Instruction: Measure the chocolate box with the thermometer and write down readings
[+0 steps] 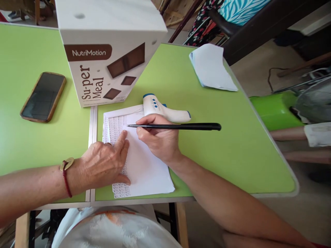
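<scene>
A sheet of white paper (148, 168) lies on the green table, with rows of small handwritten letters down its left side and blank space to the right. My left hand (106, 160) rests flat on the written part, index finger pointing up the page and thumb spread below. In my right hand (160, 137) is a black pen (191, 126), pinched between thumb and fingers. Its tip is by the right edge of the writing, just above my left index fingertip; whether it touches the paper I cannot tell. Other sheets show beneath the top one.
A white box (100, 79) printed "Su-per Meal" stands behind the paper. Touching the paper's top edge is a white-and-blue infrared thermometer (160, 108). A phone (43, 96) lies left, folded paper (212, 67) at the back right. A metal-edged seam crosses the green table (219, 165).
</scene>
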Available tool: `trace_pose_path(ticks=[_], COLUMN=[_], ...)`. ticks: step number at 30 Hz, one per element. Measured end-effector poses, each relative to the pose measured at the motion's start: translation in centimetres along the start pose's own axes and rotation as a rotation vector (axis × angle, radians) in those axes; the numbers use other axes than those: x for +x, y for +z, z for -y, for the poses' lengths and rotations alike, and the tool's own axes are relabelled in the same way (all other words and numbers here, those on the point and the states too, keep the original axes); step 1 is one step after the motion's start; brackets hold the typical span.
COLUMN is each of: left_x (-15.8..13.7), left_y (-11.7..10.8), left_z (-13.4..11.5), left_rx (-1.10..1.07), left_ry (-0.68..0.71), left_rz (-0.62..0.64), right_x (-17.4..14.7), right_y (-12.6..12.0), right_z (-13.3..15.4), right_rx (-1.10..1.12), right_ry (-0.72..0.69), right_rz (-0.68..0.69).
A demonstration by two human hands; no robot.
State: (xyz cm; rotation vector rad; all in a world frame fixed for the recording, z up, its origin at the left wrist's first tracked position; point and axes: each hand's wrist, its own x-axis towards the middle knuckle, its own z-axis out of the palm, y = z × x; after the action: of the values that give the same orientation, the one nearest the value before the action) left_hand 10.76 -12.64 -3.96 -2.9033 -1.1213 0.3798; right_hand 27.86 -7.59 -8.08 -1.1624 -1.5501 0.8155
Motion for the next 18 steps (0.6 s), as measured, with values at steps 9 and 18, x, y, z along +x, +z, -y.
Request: trace_pose_path(ticks=[9,18], left_x=[0.02,-0.01], left_y=[0.06,-0.30], left_z=[-0.02,-0.02], left_rx=[0.014,-0.007], left_ry=[0.000,-0.008], left_rz=[-0.013,0.019], right_x=[0.50,0.42], right_y=[-0.09,-0.02], right_z=[-1.09,-0.99], right_rx=[-0.180,-0.173], right_ry=[-0.227,-0.209], right_rz=[0.077,0.098])
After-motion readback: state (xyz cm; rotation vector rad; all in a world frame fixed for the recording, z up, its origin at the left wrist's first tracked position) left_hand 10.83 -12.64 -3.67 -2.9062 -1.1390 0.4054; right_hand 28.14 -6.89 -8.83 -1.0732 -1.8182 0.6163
